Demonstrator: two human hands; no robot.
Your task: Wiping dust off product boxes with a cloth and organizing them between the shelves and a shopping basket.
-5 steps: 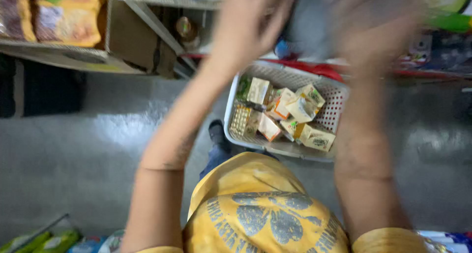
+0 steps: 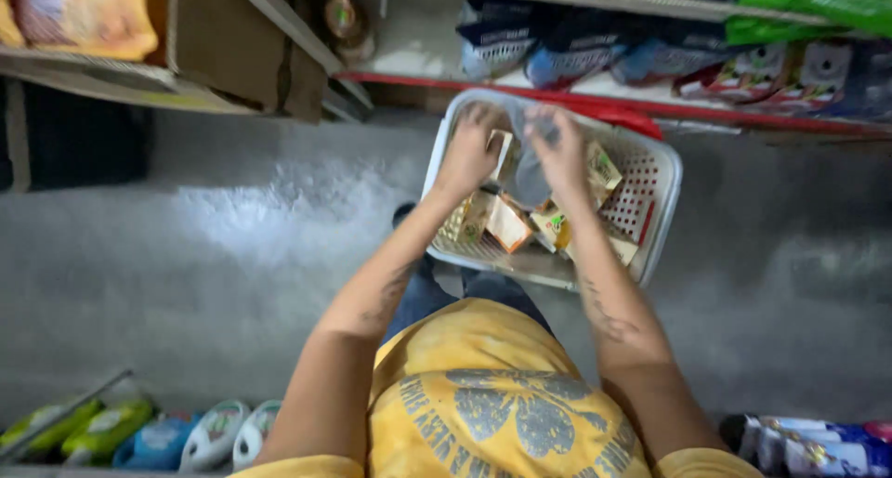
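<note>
Both hands are down in the white basket [image 2: 662, 176] on the floor. The left hand [image 2: 467, 153] and right hand [image 2: 560, 148] are each closed on a clear plastic bag [image 2: 530, 176], held above small boxes [image 2: 506, 222]. Many boxes lie loose in the basket; whether any are bagged is hidden.
</note>
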